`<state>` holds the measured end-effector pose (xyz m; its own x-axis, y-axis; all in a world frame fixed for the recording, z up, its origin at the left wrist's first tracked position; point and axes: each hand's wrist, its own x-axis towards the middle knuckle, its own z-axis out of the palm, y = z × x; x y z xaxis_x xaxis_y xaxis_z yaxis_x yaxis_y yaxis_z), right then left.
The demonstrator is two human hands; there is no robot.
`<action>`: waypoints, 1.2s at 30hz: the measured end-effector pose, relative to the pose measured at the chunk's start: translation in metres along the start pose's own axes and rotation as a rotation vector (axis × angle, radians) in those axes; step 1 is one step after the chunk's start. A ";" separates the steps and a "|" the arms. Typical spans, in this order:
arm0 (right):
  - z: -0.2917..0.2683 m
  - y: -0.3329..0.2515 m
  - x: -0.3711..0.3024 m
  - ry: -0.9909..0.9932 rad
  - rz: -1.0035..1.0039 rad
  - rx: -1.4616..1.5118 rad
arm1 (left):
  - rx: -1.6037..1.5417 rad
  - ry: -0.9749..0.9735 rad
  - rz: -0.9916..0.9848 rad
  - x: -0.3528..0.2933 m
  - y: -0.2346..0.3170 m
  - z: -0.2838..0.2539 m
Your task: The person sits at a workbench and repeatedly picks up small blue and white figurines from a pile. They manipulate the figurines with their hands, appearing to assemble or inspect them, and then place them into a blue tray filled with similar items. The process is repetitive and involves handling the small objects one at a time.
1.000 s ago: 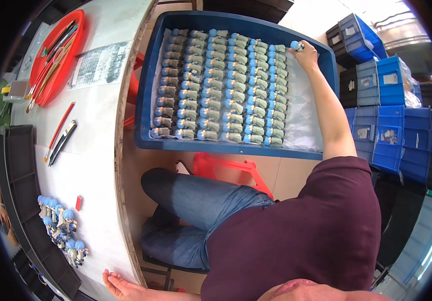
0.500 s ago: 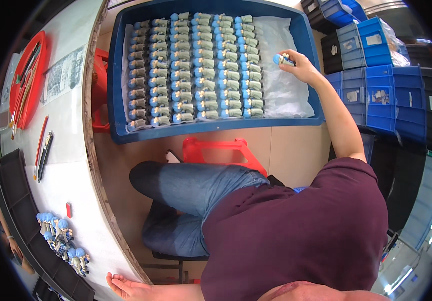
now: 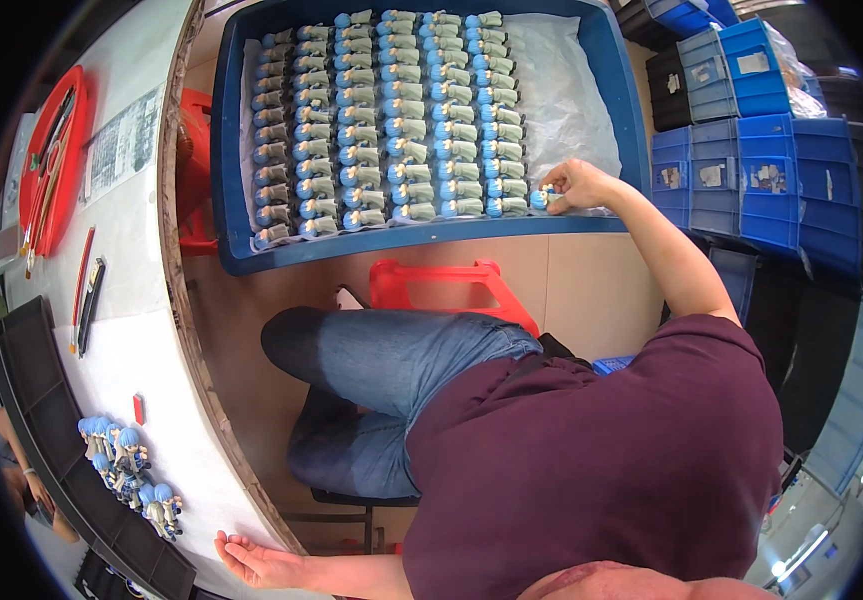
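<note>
Bench (image 3: 141, 300): we rest our left hand (image 3: 256, 562) on its edge, palm up, fingers loose and empty, seemingly to steady our reach.
Blue crate (image 3: 623, 120): its lining sheet keeps the figurine rows (image 3: 381, 120) lying flat and tidy.
Right hand (image 3: 573, 186): fingers pinched on one blue-headed figurine (image 3: 545, 197), at the near end of a new row.

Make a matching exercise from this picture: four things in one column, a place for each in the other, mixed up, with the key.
Things
1. right hand
2. left hand
3. red tray
4. red stool

Places
A. far left on the white table
B. at the table's near edge, palm up
C. in the blue crate, holding a figurine
D. below the crate, by the knee

Pairs: 1-C, 2-B, 3-A, 4-D
</note>
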<state>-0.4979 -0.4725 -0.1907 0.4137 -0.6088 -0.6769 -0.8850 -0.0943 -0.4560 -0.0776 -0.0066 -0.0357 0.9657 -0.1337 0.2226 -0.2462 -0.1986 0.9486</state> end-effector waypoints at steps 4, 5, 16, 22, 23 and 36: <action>0.002 0.008 0.005 -0.113 0.001 0.082 | -0.001 0.008 0.000 0.001 -0.003 0.000; 0.001 0.010 0.006 -0.119 -0.010 0.078 | 0.004 0.007 0.005 0.001 -0.003 -0.001; 0.000 0.009 0.008 -0.010 -0.040 -0.012 | -0.003 0.008 0.005 -0.002 0.000 0.000; -0.020 -0.008 0.002 0.310 -0.234 -0.385 | 0.012 0.112 -0.138 -0.005 0.002 0.016; -0.022 -0.043 -0.007 0.413 -0.344 -0.185 | 0.024 0.110 -0.119 -0.006 0.002 0.009; 0.135 -0.489 -0.105 0.106 -1.724 -0.063 | -0.206 0.014 -0.093 -0.008 0.013 -0.001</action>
<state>-0.0799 -0.2563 0.0248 0.8059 0.1735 0.5660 0.5187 -0.6678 -0.5338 -0.0883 -0.0071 -0.0250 0.9848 -0.1104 0.1339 -0.1355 -0.0071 0.9908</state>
